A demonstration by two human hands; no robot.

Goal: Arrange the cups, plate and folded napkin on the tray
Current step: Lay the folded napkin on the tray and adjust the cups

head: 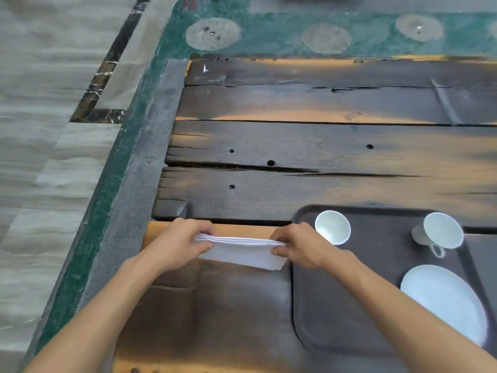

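A dark, weathered wooden table point(309, 146) of cracked planks fills most of the view, with a green patterned floor point(242, 39) beyond its far edge and pale stone tiles point(45, 130) off to the left. On the table's near right part lies a dark tray point(336, 305) with rounded corners, its right side running out of frame.

At the tray's near right sits a white plate point(443, 302), flat and empty. In the far right corner a white cup with a handle point(441, 231) leans tilted, its handle pointing toward the plate. A second white cup point(333, 226) stands near the tray's far left corner, mouth up (whether it has a handle cannot be told).

Just left of the tray, over bare wood, the person holds a folded white napkin point(242, 251) by its two ends. The left hand point(178, 244) pinches the left end between thumb and fingers; the right hand point(298, 246) pinches the right end likewise, just beside the second cup. The stacked folds show along the napkin's far edge.
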